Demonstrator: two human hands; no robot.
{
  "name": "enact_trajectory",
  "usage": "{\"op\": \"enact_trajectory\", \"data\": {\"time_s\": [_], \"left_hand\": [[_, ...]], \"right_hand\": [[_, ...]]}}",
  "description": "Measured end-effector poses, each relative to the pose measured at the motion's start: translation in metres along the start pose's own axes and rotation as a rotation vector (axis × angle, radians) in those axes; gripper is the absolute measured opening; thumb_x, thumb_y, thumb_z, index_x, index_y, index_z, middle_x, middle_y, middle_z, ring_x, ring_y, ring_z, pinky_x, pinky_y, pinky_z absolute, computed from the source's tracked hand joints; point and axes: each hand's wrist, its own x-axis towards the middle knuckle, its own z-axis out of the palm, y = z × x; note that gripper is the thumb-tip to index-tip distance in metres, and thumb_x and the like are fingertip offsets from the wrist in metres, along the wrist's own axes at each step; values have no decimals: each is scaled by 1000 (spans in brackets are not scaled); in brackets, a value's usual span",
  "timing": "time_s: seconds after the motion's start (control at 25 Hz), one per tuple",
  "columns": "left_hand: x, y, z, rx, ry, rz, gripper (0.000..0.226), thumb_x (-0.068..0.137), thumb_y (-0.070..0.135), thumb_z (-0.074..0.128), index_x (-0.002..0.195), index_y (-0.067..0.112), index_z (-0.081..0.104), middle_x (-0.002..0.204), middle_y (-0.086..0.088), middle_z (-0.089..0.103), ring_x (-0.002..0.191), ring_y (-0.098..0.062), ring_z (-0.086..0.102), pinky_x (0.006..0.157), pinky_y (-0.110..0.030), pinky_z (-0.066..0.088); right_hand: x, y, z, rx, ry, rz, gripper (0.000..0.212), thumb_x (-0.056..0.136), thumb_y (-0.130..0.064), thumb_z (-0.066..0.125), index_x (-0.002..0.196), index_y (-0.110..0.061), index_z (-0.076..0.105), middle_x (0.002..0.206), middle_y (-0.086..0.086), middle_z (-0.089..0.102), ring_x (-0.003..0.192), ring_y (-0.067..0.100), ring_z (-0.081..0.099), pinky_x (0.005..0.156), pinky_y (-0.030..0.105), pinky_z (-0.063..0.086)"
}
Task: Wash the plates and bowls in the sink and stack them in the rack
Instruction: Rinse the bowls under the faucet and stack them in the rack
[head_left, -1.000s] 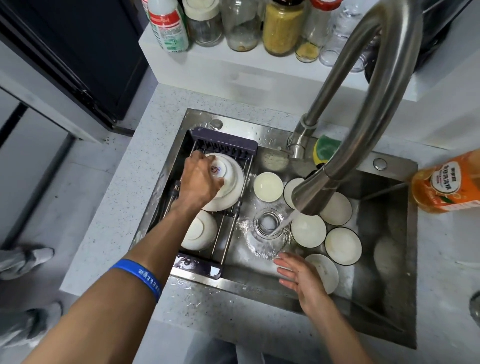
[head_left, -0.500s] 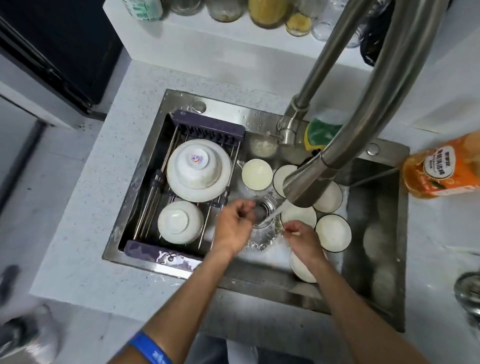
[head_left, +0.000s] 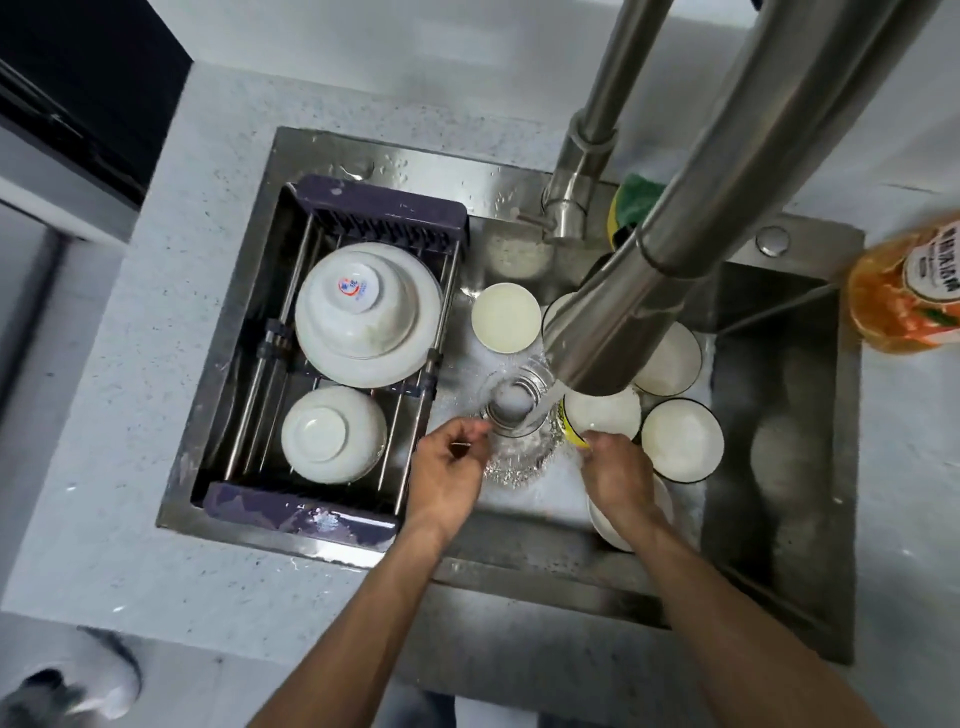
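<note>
the step in hand looks like picking the next dirty piece out of the sink (head_left: 779, 519) for a wash under the running faucet (head_left: 649, 270). the right hand (head_left: 618, 475) reaches to the near rim of a white bowl (head_left: 602, 413) that sits just under the spout, its fingers curled at the rim beside something yellow (perhaps a sponge, too hidden to tell); whether it truly grips the bowl cannot be told. the left hand (head_left: 449, 467) hovers loosely curled by the drain, beside the water stream, holding nothing that shows.

other bowls lie face up on the sink floor: one behind the drain (head_left: 506, 317), one partly behind the spout (head_left: 670, 358), one with a dark rim (head_left: 683, 439) to the right, and a plate (head_left: 605, 525) partly under the right wrist. the rack (head_left: 332, 218) spans the sink's left side and already carries an upturned bowl on a plate (head_left: 363, 312) and a second upturned bowl (head_left: 332, 434) nearer the person.

the next move likely calls for a firm hold on the wet rim, a lift into the stream, and the left hand joining to rub it clean.
</note>
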Motion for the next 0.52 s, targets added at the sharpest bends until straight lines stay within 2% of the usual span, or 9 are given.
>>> {"op": "enact_trajectory", "data": {"time_s": [0.04,0.12,0.2,0.24,0.32,0.4,0.52], "left_hand": [[-1,2,-1,0,8,5,22,92,0,62,88,20,71,85,11,71,77,-1,62,81,-12,48],[-3,11,0,11,23,15,22,92,0,61,88,18,70,84,8,70,75,-3,61,77,-11,47],[-7,16,0,15,31,29,24,93,-1,60,86,21,69,82,9,70,71,2,60,73,-9,46],[-10,19,-2,12,38,30,26,93,-1,60,85,22,69,81,9,70,69,4,60,72,-8,46],[-15,24,-11,15,53,19,24,93,0,60,87,20,70,83,7,70,74,0,62,75,-11,48],[-15,23,-13,23,50,-9,20,92,2,61,94,19,71,94,4,72,85,-8,65,84,-19,51],[-23,26,-19,69,65,17,25,89,4,62,107,18,72,110,1,72,99,-13,65,94,-27,50]], "right_hand": [[-7,-2,-1,155,29,35,19,92,-18,59,106,-17,72,97,10,73,95,33,66,75,35,48],[-25,-14,-1,618,-13,161,10,89,-22,65,89,-14,71,75,5,66,74,27,61,66,33,46],[-45,-40,-7,1164,-108,378,7,92,-18,66,86,-14,68,78,8,64,67,23,59,62,31,51],[-53,-55,-13,1371,-151,477,3,94,-14,66,94,-16,67,85,12,67,67,26,63,61,31,56],[-62,-88,-30,1633,-232,589,11,94,-10,64,105,-15,65,92,13,71,71,28,69,63,32,60],[-58,-108,-43,1846,-332,662,14,96,-12,60,110,-13,63,95,12,72,78,28,70,69,38,60],[-54,-120,-67,1974,-421,700,14,100,-15,54,111,-14,61,97,12,71,83,28,69,77,43,58]]}}
